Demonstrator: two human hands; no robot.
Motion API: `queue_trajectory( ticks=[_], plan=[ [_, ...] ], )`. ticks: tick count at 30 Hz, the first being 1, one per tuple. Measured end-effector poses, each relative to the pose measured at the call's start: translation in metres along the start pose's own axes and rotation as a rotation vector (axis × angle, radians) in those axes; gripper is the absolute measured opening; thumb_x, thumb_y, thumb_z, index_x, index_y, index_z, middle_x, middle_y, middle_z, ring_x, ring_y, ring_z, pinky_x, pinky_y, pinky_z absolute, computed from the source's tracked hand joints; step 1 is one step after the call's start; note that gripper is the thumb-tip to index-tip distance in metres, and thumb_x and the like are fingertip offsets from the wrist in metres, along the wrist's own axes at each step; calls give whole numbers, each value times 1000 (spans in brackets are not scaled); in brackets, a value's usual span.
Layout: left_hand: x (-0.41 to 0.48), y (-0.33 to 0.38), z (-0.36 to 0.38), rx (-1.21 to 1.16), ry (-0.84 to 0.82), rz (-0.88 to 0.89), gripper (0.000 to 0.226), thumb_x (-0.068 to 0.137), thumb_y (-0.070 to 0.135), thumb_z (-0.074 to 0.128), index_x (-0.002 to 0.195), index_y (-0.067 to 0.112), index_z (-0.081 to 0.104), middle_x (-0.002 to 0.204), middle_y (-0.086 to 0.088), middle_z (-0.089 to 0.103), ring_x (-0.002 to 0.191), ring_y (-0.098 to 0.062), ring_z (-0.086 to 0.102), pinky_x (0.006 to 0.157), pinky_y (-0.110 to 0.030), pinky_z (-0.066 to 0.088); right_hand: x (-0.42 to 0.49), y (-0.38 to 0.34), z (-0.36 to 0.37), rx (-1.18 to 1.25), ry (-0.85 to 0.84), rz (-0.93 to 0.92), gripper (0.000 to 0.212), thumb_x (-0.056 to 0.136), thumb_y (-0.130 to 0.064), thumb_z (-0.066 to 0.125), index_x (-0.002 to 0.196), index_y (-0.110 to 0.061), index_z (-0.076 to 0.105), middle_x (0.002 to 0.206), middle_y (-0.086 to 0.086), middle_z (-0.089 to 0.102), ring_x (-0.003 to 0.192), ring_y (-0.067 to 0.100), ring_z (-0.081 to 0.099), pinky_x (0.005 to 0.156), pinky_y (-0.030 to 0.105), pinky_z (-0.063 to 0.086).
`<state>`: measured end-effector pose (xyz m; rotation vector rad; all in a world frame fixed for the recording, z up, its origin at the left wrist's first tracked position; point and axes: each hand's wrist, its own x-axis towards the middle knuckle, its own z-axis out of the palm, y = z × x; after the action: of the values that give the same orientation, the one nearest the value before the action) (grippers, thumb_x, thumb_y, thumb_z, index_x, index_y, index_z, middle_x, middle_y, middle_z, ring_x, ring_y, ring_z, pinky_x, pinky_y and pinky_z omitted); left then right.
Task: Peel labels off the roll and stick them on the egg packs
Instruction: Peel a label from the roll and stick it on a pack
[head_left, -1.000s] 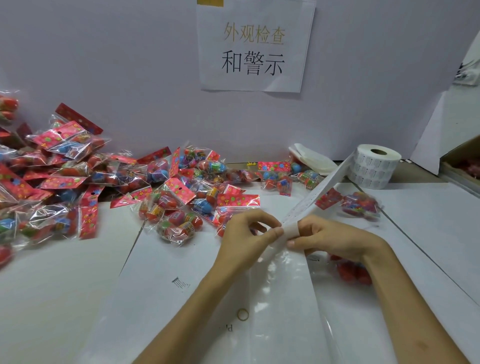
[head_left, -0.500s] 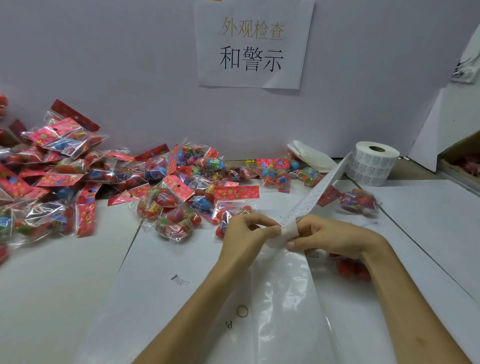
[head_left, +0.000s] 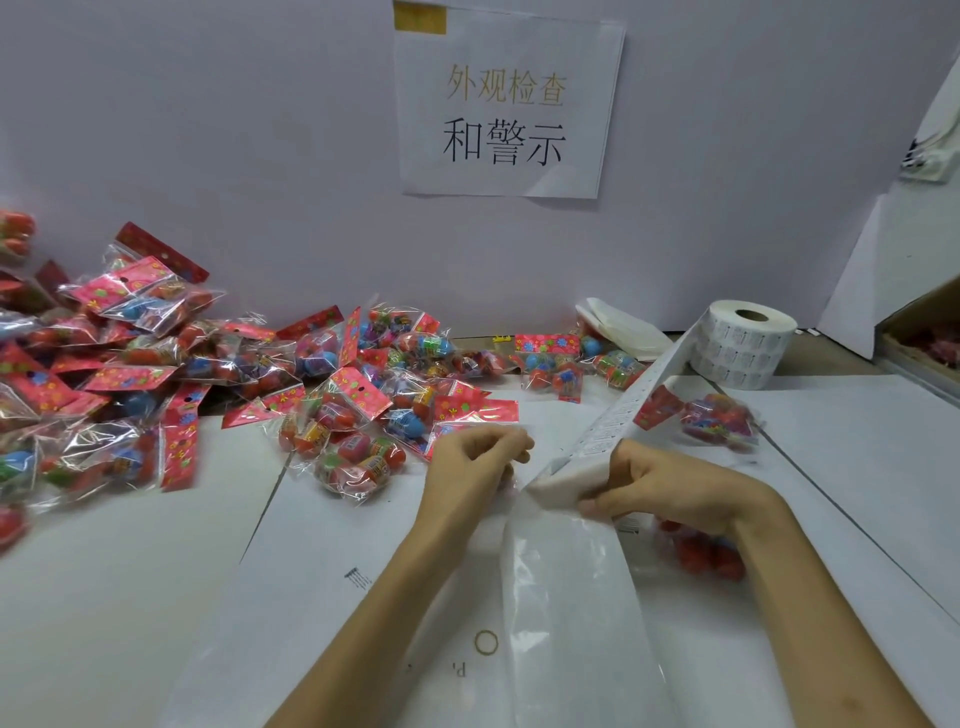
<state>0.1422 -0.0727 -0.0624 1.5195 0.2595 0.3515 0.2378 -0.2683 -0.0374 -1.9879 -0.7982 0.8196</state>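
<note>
Left hand (head_left: 475, 457): fingers curled, thumb and forefinger nipped together just left of the strip's fold. I read a small pale label (head_left: 522, 430) in that pinch, but it is motion-blurred, so probably, not certainly.
Right hand (head_left: 670, 488): pinching the label strip (head_left: 621, 413) where it bends over, thumb under, fingers on top.
Roll (head_left: 743, 345): upright at the back right of the table (head_left: 104, 597), well apart from both hands; the strip runs taut from it down to the right hand.
Spent liner (head_left: 571, 597): glossy and bare, trailing from the fold towards me.
Egg packs (head_left: 156, 364): heaped along the left and back; one lies partly under the right wrist, another sits just beside the strip.
Step, my judgement: one label lifted, not yet stuck on any pack.
Handling: the label should be nearly weightless, limp and sticky on one face, so it will curl onto itself or onto a fingertip. The packs look light, with crinkly, slippery film over hard eggs.
Where to hold: the label by one corner only, and the pack by its red card header, which is flat and stiff.
Risk: a creased label if the film shifts as I press.
</note>
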Motion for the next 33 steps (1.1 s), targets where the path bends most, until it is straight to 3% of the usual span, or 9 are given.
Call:
queue_trajectory(
  ticks=[4, 8, 18, 20, 22, 24, 26, 30, 33],
  plan=[
    [1, 6, -6, 131, -153, 76, 17, 80, 48, 79, 83, 31, 80, 85, 8, 75, 75, -8, 64, 71, -22, 53, -2, -5, 1, 5, -71, -50, 21, 96, 3, 62, 115, 7, 70, 119, 24, 71, 105, 24, 68, 102, 45, 51],
    [0, 2, -3, 243, -203, 163, 4, 84, 25, 82, 81, 26, 80, 86, 10, 75, 73, -9, 62, 68, -19, 51, -3, -8, 4, 46, -89, -71, 23, 97, 4, 60, 113, -6, 72, 116, 12, 75, 106, 19, 71, 97, 33, 55],
    [9, 7, -22, -196, 215, 65, 4, 92, 15, 73, 96, 14, 74, 67, -3, 73, 56, -14, 67, 54, -21, 55, -6, -7, 1, 15, -101, -70, 23, 92, -10, 72, 115, -10, 73, 112, -1, 77, 107, 17, 71, 88, 23, 54],
    [8, 10, -23, -249, 205, 77, 6, 92, 12, 73, 98, 12, 74, 76, -6, 77, 62, -19, 73, 57, -22, 57, -4, -12, -1, 43, 78, -186, 12, 85, -28, 80, 87, -17, 77, 88, -3, 76, 84, 13, 71, 77, 26, 56],
    [8, 11, -22, -263, 186, 86, 10, 90, 10, 75, 100, 11, 73, 83, -7, 79, 68, -24, 76, 59, -23, 59, -1, -14, -4, 181, 471, -362, 35, 81, -39, 82, 63, -15, 64, 61, 2, 59, 59, 15, 56, 61, 28, 50],
    [8, 11, -20, -261, 167, 90, 16, 88, 8, 77, 103, 11, 72, 86, -7, 79, 72, -26, 77, 61, -25, 60, -2, -14, -8, 428, 787, -544, 40, 85, -33, 71, 58, -12, 50, 53, 1, 43, 48, 15, 40, 51, 28, 41],
    [7, 11, -18, -247, 142, 94, 20, 87, 6, 77, 105, 12, 71, 87, -6, 79, 74, -25, 77, 63, -24, 60, -3, -17, -10, 621, 898, -637, 32, 87, -22, 64, 58, -16, 52, 54, 0, 41, 47, 13, 37, 47, 24, 38],
    [5, 11, -11, -132, 105, 158, 26, 85, 3, 78, 105, 18, 70, 83, 4, 77, 74, -18, 76, 63, -20, 58, -8, -37, 5, 868, 587, -732, 21, 89, -16, 53, 70, -17, 62, 63, 3, 53, 57, 15, 49, 52, 24, 48],
    [3, 9, -8, -62, 78, 212, 30, 85, 2, 80, 107, 19, 69, 85, 5, 76, 76, -18, 75, 66, -21, 59, -1, -52, 34, 800, 352, -712, 19, 89, -13, 53, 90, -16, 72, 86, 7, 65, 77, 17, 63, 72, 29, 57]
  ],
)
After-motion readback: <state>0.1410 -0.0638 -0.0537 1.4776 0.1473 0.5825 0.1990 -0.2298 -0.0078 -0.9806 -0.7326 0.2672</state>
